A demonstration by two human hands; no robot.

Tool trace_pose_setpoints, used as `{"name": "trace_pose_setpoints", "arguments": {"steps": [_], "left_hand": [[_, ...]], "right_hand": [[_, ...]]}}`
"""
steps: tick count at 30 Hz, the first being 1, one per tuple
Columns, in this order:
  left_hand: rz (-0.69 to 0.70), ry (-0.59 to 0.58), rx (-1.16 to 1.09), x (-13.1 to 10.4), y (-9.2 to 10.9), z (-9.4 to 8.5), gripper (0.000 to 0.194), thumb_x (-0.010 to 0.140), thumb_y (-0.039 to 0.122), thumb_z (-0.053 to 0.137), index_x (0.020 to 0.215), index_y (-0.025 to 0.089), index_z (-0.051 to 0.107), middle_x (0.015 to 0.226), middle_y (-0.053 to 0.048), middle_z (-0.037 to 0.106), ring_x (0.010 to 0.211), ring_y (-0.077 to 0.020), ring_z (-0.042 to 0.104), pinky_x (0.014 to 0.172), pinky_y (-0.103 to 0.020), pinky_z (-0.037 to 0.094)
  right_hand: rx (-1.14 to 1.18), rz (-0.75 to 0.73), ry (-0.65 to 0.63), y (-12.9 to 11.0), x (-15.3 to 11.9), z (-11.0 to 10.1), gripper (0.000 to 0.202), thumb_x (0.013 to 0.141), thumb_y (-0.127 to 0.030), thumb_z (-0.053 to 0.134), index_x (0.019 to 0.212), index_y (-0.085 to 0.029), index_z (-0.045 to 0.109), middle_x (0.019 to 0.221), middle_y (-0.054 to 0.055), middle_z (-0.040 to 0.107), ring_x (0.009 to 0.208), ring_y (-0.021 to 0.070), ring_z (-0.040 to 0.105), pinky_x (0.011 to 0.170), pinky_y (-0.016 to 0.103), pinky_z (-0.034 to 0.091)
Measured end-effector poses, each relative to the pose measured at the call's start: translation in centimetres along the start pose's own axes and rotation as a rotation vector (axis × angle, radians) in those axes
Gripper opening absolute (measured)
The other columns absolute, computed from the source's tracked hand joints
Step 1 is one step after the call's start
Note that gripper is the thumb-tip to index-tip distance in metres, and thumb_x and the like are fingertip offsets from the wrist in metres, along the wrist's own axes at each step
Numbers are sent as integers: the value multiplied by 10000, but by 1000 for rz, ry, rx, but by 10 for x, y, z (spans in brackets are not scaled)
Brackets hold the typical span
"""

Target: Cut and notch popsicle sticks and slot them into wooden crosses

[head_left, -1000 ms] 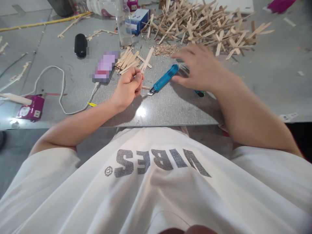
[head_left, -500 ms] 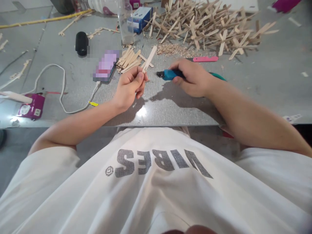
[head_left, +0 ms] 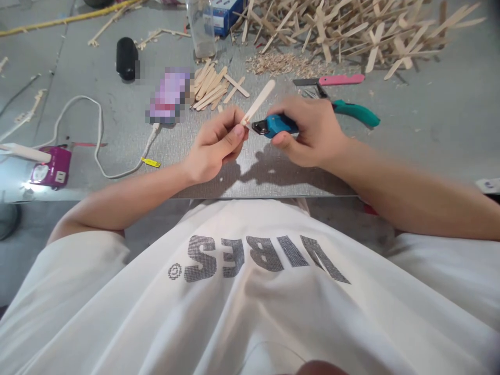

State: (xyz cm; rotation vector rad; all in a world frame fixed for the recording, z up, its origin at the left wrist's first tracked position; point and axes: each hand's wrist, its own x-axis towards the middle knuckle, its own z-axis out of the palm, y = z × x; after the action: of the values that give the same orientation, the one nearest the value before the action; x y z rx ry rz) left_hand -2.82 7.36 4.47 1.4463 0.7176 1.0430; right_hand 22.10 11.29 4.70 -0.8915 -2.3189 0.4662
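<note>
My left hand [head_left: 221, 143] pinches a wooden craft stick [head_left: 260, 100] near its lower end, and the stick slants up to the right. In my right hand [head_left: 312, 130] is a blue utility knife [head_left: 275, 125], fingers wrapped round its body. The knife's dark tip points left and sits right beside the stick's lower end; I cannot tell if the blade touches the wood. Several loose craft sticks [head_left: 211, 86] lie in a small pile beyond my left hand. Behind my right hand rest green-handled pliers [head_left: 357, 112] and a pink-handled blade tool [head_left: 340, 79].
A large heap of crossed craft sticks [head_left: 351, 31] fills the back right, with wood shavings [head_left: 285, 65] before it. A clear bottle [head_left: 202, 31], blue box [head_left: 224, 18], black case [head_left: 127, 59] and charging phone [head_left: 170, 94] stand left of it. A purple device [head_left: 50, 169] sits far left.
My left hand has moved right with the craft stick. The utility knife's tip is now close against the stick's lower end. The view has shifted, showing more of the green-handled pliers.
</note>
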Motion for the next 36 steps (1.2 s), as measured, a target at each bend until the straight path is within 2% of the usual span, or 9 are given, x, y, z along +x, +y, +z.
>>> {"name": "trace_pose_setpoints", "arguments": {"steps": [5,9,15,19,24,27,30,32,36], "left_hand": [[77,-57,-103,-3,7,3,538,994,676,828,869,249,526,715,52,403,521,-62,297,501,-301,235],[108,-75,-94,-2,4,1,478,1038,623,788,888,253,525,726,45,426,525,-68,302,487,-319,251],[57,-29,-38,1,0,0,468,980,637,786,872,272,515,717,39,441,524,-81,301,498,-322,254],[18,-57,6,1,2,0,525,961,725,763,825,260,563,630,54,368,509,-88,269,543,-315,213],[-1,-130,53,-2,11,0,680,947,856,731,719,229,595,608,25,419,509,-90,281,566,-327,189],[-85,-193,107,-4,15,-1,703,922,891,727,680,238,627,574,12,431,500,-106,291,545,-335,200],[-152,-292,106,-4,14,-2,732,860,947,744,668,246,657,529,21,410,476,-106,284,500,-333,214],[-195,-373,36,-4,11,-4,716,854,923,782,689,236,672,503,43,390,444,-92,293,462,-306,235],[-259,-481,-52,-5,6,-6,663,897,855,805,750,220,680,455,49,462,379,-96,425,399,-251,325]], "right_hand": [[-6,-75,22,3,1,2,821,1026,-990,305,1083,-258,675,883,106,655,824,281,622,790,453,450],[9,-27,5,3,0,1,790,1006,-998,356,1097,-291,697,885,90,632,859,283,621,817,444,473],[-12,-31,11,2,2,0,803,990,-1013,352,1059,-288,690,848,77,600,847,279,629,832,447,471],[-23,-31,-29,0,3,-1,839,993,-1027,287,1040,-285,674,827,69,574,822,266,608,807,429,460],[14,-11,-112,-6,3,-4,730,1006,-960,365,852,-264,523,753,69,512,735,248,502,728,418,374],[-17,-27,-161,-3,3,-3,694,998,-929,388,790,-271,460,701,50,473,677,243,466,675,403,334],[-53,-54,-206,3,3,0,702,994,-928,362,769,-270,454,690,57,506,645,238,450,652,416,303],[-60,-38,-244,6,2,1,729,968,-960,406,763,-264,485,678,59,513,649,230,460,653,417,307],[-80,17,-279,12,-2,5,769,956,-1002,467,807,-260,607,651,46,498,690,222,523,665,394,359]]}}
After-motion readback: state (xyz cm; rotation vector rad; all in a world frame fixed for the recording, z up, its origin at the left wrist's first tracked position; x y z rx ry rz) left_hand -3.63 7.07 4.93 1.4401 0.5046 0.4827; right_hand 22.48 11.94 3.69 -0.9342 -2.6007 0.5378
